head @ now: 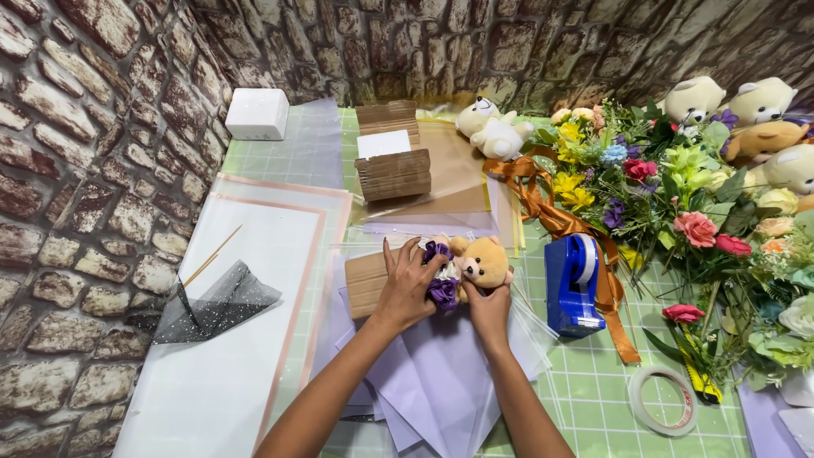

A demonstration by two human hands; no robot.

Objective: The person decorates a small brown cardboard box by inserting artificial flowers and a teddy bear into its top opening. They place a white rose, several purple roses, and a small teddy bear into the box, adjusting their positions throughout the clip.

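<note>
My left hand (409,284) and my right hand (490,309) both grip a small bundle at the table's middle: a tan teddy bear (485,260) with purple fabric flowers (442,293) beside it. The bundle rests over lilac wrapping sheets (432,382) that spread toward me, and a brown corrugated card piece (365,282) lies under my left hand. My left fingers curl over the flowers; my right fingers hold the bear from below.
A blue tape dispenser (571,286) stands right of my hands, with orange ribbon (551,212), a tape roll (664,400) and a heap of artificial flowers (678,203) beyond. Plush bears (494,127) lie at the back. White sheets (229,339), black mesh (212,305), a white block (257,113) sit left.
</note>
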